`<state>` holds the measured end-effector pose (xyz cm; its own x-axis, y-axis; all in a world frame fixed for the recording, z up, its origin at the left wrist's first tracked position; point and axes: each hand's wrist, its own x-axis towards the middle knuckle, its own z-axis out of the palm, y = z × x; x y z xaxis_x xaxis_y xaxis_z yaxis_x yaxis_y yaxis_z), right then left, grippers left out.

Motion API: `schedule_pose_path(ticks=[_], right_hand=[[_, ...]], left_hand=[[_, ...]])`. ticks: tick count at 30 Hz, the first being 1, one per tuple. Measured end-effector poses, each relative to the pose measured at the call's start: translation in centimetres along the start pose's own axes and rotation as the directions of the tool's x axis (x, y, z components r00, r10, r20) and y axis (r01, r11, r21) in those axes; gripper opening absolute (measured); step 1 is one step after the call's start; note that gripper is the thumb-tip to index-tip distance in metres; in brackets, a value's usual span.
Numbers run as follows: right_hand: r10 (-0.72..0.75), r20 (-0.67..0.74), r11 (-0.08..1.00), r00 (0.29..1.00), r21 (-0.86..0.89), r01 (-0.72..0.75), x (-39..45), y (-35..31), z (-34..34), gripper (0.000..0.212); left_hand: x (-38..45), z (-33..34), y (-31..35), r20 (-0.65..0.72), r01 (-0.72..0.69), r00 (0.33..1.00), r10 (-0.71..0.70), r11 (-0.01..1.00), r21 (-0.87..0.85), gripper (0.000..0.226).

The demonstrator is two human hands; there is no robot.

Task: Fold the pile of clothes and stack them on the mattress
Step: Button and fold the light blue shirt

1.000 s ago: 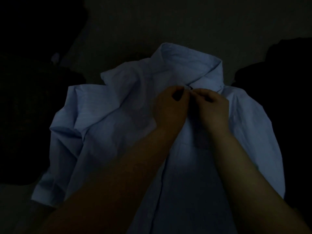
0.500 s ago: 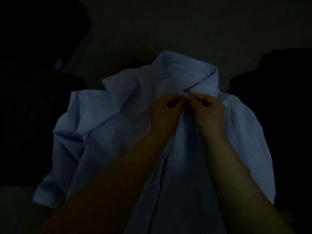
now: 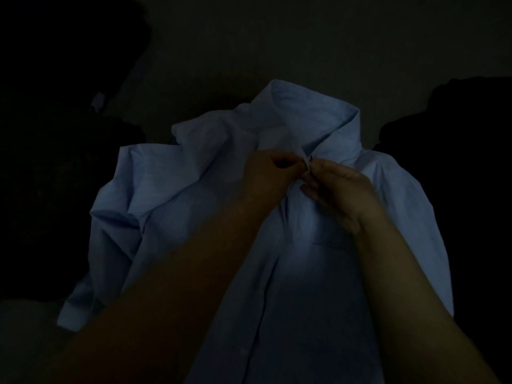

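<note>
A light blue collared shirt (image 3: 194, 195) lies front up on the dim mattress (image 3: 304, 51), collar at the far end, chest pocket to the right of the placket. My left hand (image 3: 266, 178) pinches the left edge of the shirt front just below the collar. My right hand (image 3: 338, 189) pinches the facing edge, fingertips meeting the left hand's at the top of the placket. The left sleeve is crumpled out to the left.
A dark heap of clothes (image 3: 55, 189) lies to the left of the shirt. Another dark heap (image 3: 457, 134) sits at the right. The scene is very dark and little detail shows.
Both hands have stayed at the collar, working the top of the placket. The shirt sits a little lower in view than before.
</note>
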<state>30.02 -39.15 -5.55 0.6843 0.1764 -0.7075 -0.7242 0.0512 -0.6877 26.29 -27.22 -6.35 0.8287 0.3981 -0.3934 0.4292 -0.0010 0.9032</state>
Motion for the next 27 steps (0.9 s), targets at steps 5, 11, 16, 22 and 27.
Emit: schedule_pose_path(ticks=[5,11,16,22,27], right_hand=[[-0.042,-0.027,0.989,0.999,-0.142,0.038,-0.4,0.0,0.5,0.013],[-0.200,-0.058,0.930,0.978,-0.325,0.171,-1.1,0.0,1.1,0.018],[-0.384,-0.065,0.824,0.921,-0.475,0.309,-0.8,-0.2,1.0,0.026],[-0.483,-0.075,0.686,0.872,-0.651,0.324,0.7,0.7,1.2,0.019],[-0.501,-0.077,0.675,0.862,-0.658,0.333,1.2,1.2,1.5,0.034]], left_hand=[[-0.3,0.4,-0.3,-0.045,-0.040,0.998,0.048,0.986,0.164,0.009],[-1.0,1.1,-1.0,-0.102,-0.216,0.957,0.273,0.899,0.381,0.014],[-1.0,1.7,-1.2,-0.072,-0.332,0.893,0.444,0.760,0.559,0.012],[-0.5,1.8,-2.2,-0.060,-0.326,0.907,0.417,0.783,0.530,0.024],[-0.8,2.4,-2.3,-0.168,-0.262,0.916,0.364,0.860,0.439,0.016]])
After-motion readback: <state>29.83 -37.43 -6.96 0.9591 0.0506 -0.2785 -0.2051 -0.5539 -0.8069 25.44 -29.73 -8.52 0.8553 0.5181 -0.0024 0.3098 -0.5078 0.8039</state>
